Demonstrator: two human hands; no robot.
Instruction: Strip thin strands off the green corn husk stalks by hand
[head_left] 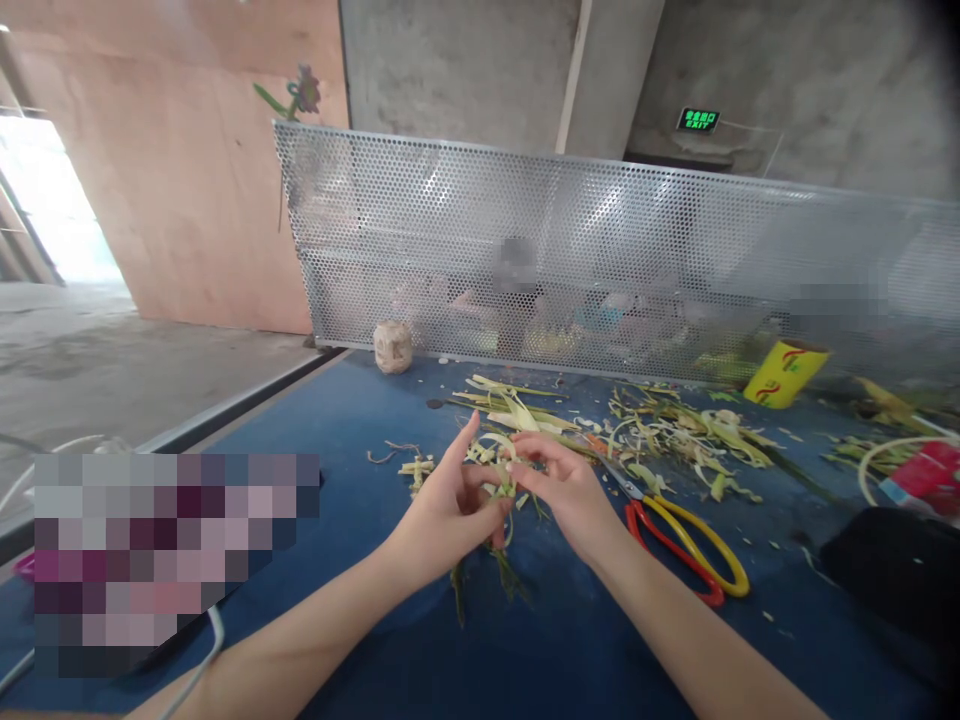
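Left fingers curl round the leaf strips (505, 480) between my hands, over the blue table (307, 415); can't tell whether right hand (562, 485) grips or just touches. I read this as hand-working strips; next move needs steady left hand (459, 500).

Hands (454, 503): holding pale-green strips (505, 484) (partly hidden) | red-and-yellow-handled scissors (635, 491): nearby | blue table (315, 430): plant scraps (705, 437)

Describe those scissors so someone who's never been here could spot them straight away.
Look at the blue table and find the person's right hand above it. Just right of that hand lie the scissors, handles nearer the person, blades reaching among pale plant scraps. Their two handle loops, one red and one yellow, stand out from the scraps nearby.
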